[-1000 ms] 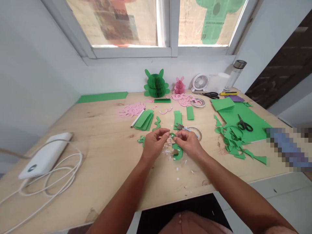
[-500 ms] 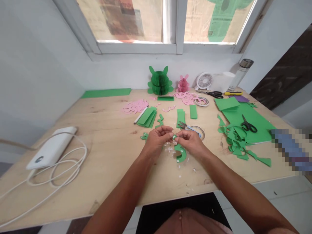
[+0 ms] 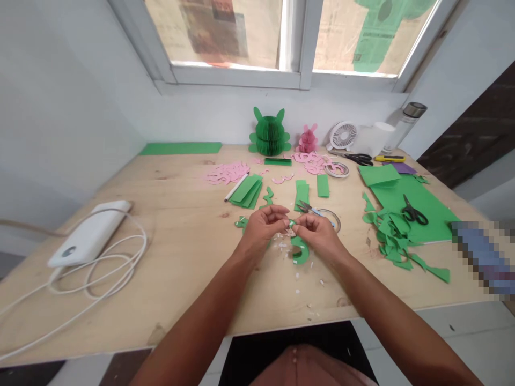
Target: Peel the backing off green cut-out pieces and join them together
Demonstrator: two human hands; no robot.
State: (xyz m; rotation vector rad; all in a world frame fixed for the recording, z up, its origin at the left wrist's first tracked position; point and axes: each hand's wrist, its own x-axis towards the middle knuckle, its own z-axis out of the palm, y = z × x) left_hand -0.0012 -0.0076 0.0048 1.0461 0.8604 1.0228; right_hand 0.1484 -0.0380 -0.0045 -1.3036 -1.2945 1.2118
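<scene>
My left hand (image 3: 262,228) and my right hand (image 3: 318,234) meet over the middle of the wooden table (image 3: 185,257). Both pinch the top of a curved green paper cutout (image 3: 300,249) that hangs down from the fingertips onto the table. Small white paper bits (image 3: 281,245) lie scattered under the hands. A roll of clear tape (image 3: 330,219) and small scissors (image 3: 306,207) lie just beyond my right hand.
Stacks of green strips (image 3: 247,190), pink cutouts (image 3: 227,172), green scraps (image 3: 392,236) and black scissors (image 3: 413,210) on green sheets lie around. Green (image 3: 269,134) and pink (image 3: 308,140) honeycomb figures, a fan (image 3: 341,135) and a bottle (image 3: 406,124) stand at the back. A white power bank (image 3: 88,233) with cable lies left.
My hands have come together: the left hand's fingertips, apart from the right a second ago, now pinch the cutout's top beside the right hand's. The view has shifted slightly.
</scene>
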